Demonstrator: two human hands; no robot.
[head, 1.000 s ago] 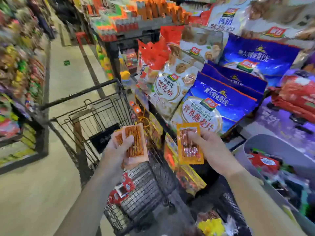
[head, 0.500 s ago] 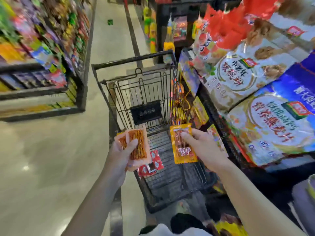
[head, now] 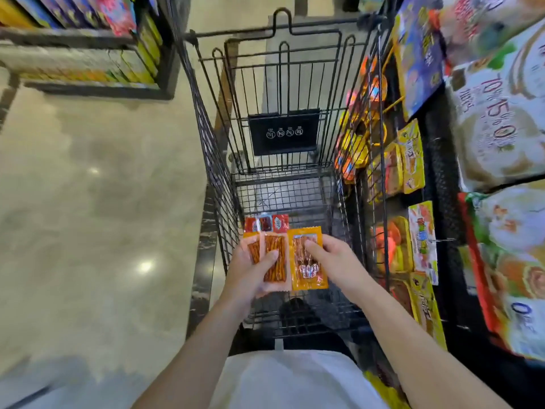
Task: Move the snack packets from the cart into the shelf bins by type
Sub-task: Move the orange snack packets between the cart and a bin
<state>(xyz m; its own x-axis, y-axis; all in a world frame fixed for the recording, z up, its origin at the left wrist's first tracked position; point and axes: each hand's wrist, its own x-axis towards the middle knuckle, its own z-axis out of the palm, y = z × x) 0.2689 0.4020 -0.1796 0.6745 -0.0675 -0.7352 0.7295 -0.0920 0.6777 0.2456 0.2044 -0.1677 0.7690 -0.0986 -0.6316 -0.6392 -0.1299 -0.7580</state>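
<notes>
While left fingers grip pale packets, right fingers pinch an orange packet

Bright, even overhead store light w/ soft shadows; the polished floor throws back a couple of white glare spots. Centre is fairly sharp, but the big bags at rt edge and the left shelf are smeared w/ blur. Wide-angle lens bows the cart wires and stretches things twd the edges.
</notes>
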